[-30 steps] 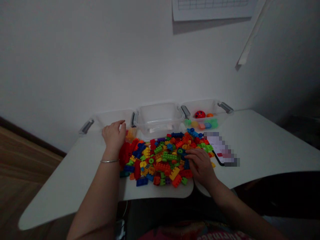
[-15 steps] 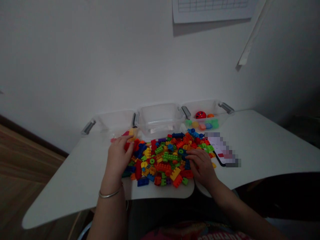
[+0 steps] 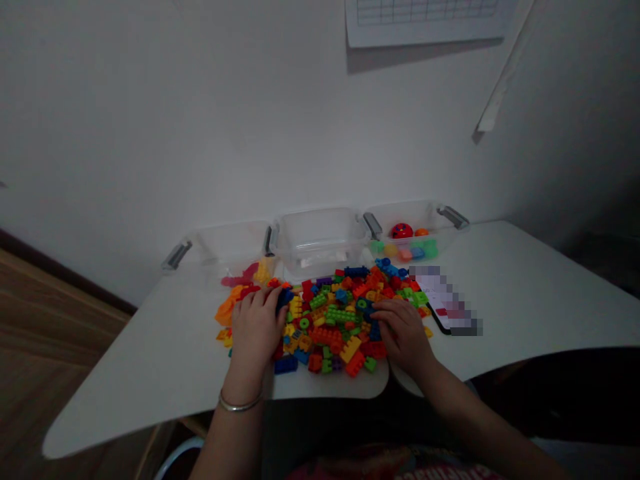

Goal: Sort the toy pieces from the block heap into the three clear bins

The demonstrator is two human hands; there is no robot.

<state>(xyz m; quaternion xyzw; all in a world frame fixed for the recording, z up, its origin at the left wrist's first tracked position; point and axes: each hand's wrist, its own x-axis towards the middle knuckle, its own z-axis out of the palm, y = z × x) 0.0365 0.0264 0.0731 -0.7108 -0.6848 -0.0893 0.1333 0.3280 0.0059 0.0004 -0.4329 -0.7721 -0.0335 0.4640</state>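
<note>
A heap of colourful plastic building blocks [image 3: 335,317] covers the middle of the white table. At its left side my left hand [image 3: 256,327] reaches down with bent fingers, closed about a dark blue building block [image 3: 285,298]; the fingertips are partly hidden. My right hand [image 3: 404,330] rests at the heap's right edge, its fingers loosely stretched out and touching the blocks near a dark blue piece [image 3: 366,309]. No block shows lifted in it. Orange pieces [image 3: 227,307] lie left of my left hand.
Behind the heap stand three clear plastic boxes: a left box [image 3: 227,237] with pink and yellow pieces, a middle box [image 3: 323,230], and a right box [image 3: 417,213] containing a red ball [image 3: 401,231] and other pieces. A phone [image 3: 443,300] lies right of the heap, near my right hand.
My left hand has moved right and slightly nearer to me, from the box-side edge onto the blue block. Orange pieces at the left are now uncovered. My right hand stays put.
</note>
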